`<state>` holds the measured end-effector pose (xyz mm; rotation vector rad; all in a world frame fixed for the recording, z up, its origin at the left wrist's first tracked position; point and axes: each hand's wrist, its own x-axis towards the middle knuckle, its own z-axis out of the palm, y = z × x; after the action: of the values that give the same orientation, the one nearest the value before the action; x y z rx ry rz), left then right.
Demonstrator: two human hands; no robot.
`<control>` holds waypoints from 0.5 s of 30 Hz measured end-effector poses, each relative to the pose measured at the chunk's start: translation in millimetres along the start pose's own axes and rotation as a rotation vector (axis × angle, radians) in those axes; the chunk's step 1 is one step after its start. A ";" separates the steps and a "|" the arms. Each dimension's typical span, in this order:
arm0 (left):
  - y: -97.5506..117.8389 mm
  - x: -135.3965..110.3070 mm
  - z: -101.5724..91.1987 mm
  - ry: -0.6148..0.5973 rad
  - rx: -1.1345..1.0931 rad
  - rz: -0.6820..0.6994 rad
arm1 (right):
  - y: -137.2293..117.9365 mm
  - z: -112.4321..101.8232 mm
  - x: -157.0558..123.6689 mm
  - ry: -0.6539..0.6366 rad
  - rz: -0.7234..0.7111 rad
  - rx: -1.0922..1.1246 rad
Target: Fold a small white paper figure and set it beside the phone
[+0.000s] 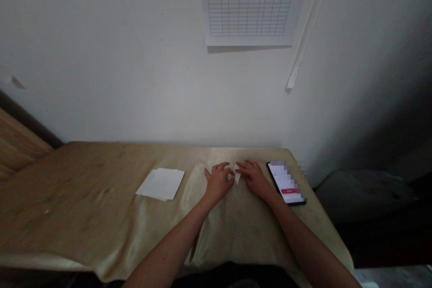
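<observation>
In the lower middle of the frame, on the tan cloth [101, 220] by which the table was covered, a small pointed white paper [237, 177] was seen between the two hands; its right side was touched by the spread fingers of the right hand [252, 177], while the left hand [219, 182] was held curved at its left edge, and whether the paper was pinched by either hand could not be told. Loose white sheets [161, 184] were stacked to the lower left of centre, and a phone [283, 185] was placed at the lower right. Farther, on the wall [118, 54], a printed grid sheet [249, 9] was hung at the upper right of centre.
</observation>
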<state>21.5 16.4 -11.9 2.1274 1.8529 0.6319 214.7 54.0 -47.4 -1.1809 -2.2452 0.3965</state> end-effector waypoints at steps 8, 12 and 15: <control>-1.6 -0.5 0.6 -0.011 0.022 0.082 | -2.8 -7.5 1.6 -0.007 -0.013 -0.039; -7.3 1.9 0.4 0.003 0.054 0.092 | -8.8 -11.4 0.6 -0.014 -0.023 -0.052; -9.6 2.9 -2.0 0.009 0.059 0.088 | -11.9 -12.1 0.4 -0.015 -0.038 -0.074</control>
<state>12.5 20.7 -14.1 2.2575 1.8123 0.6142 214.0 47.6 -31.7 -1.1739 -2.3091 0.3106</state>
